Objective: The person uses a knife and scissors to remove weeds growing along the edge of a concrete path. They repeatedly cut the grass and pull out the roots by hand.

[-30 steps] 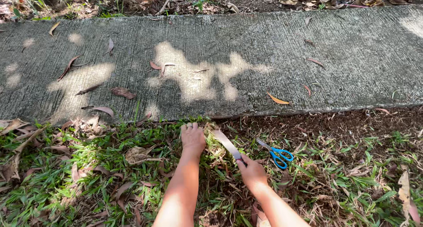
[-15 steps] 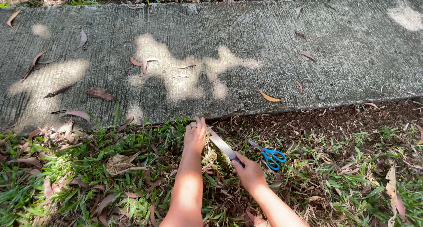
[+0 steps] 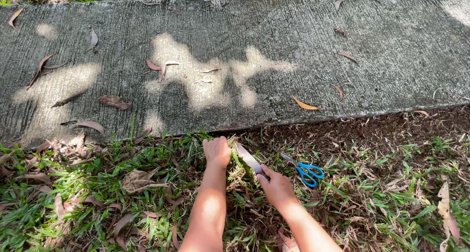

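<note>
Hands working a grass tuft with a knife at the edge of a concrete path.

The left hand [image 3: 217, 151] is closing in a fist around a tuft of grass [image 3: 238, 170], just below the edge of the concrete path [image 3: 274, 51]. The right hand [image 3: 277, 187] is gripping the handle of a knife [image 3: 249, 159], fingers wrapped tight; the blade is pointing up and left, lying against the tuft beside the left fist. Blue-handled scissors [image 3: 304, 171] are lying on the ground just right of the right hand, untouched. Dry leaves [image 3: 115, 102] are lying scattered over the path and the grass.
</note>
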